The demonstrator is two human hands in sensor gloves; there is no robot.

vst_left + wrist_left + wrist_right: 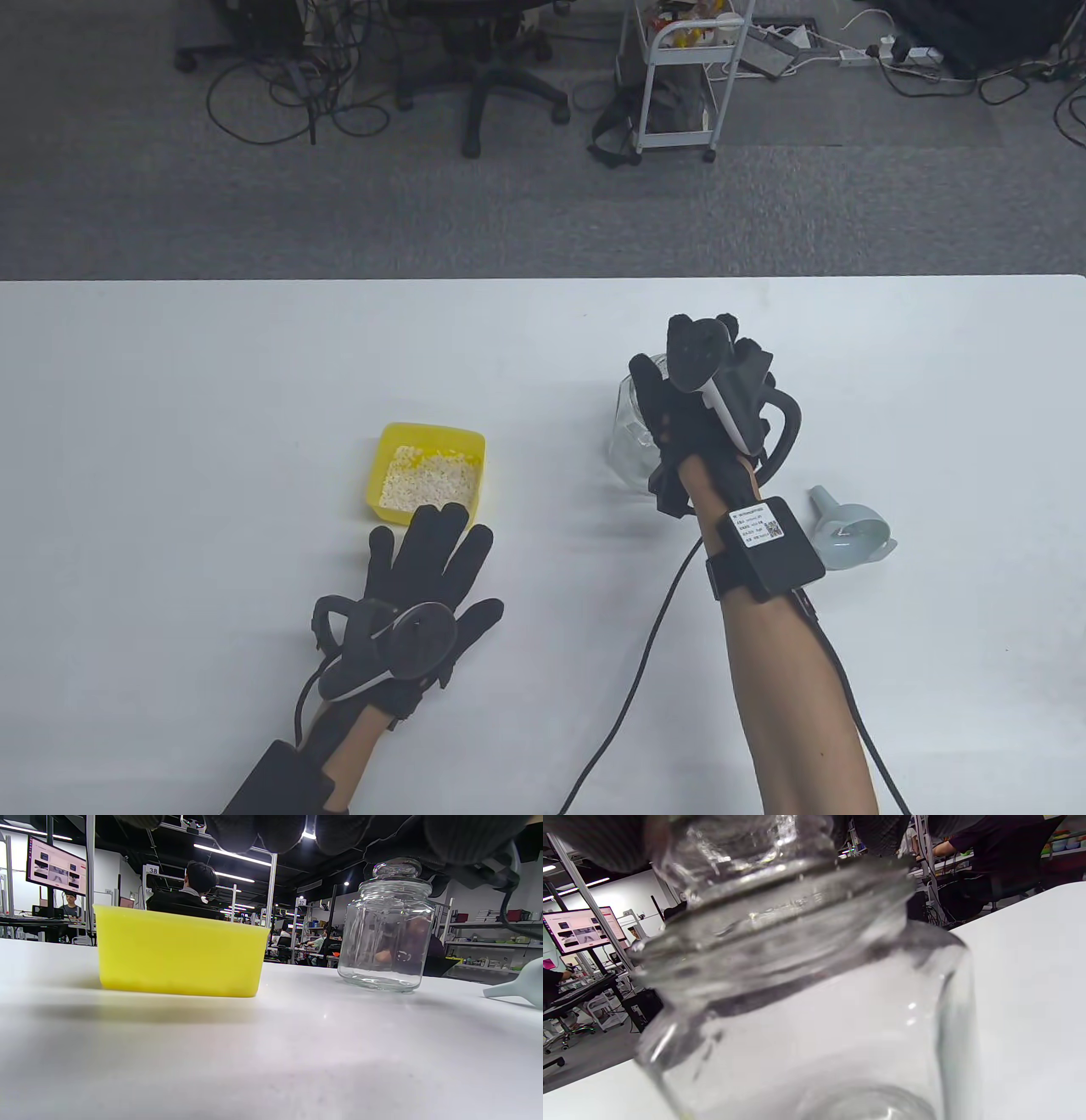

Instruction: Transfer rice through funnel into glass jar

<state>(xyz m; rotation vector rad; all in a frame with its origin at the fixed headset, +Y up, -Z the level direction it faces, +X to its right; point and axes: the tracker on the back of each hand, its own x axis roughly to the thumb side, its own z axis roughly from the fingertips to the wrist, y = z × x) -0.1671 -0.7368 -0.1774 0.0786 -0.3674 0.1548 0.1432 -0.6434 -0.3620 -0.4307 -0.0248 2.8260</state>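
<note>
- The clear glass jar [387,929] with its knobbed glass lid [396,869] stands upright on the white counter [212,382], directly under the right hand [708,399]; the lid is still seated.
- The right hand reaches down over the lid knob, fingers curled around it; whether they truly grip or only touch it I cannot tell.
- The glass looks thick, so likely heavy, rigid, smooth and breakable. The knob is probably the best hold for lifting the lid straight up; the body is better steadied around its sides.
- The pale grey-blue plastic funnel [848,531] lies on its side just to the right of the right forearm; it should be light and stiff, easy to take by the rim.
- The yellow plastic tub of white rice [431,469] sits just beyond the fingertips of the left hand [424,594], which rests flat on the counter, fingers spread and holding nothing.
- The loose grains will spill readily, so the tub wants a grip on both walls.
</note>
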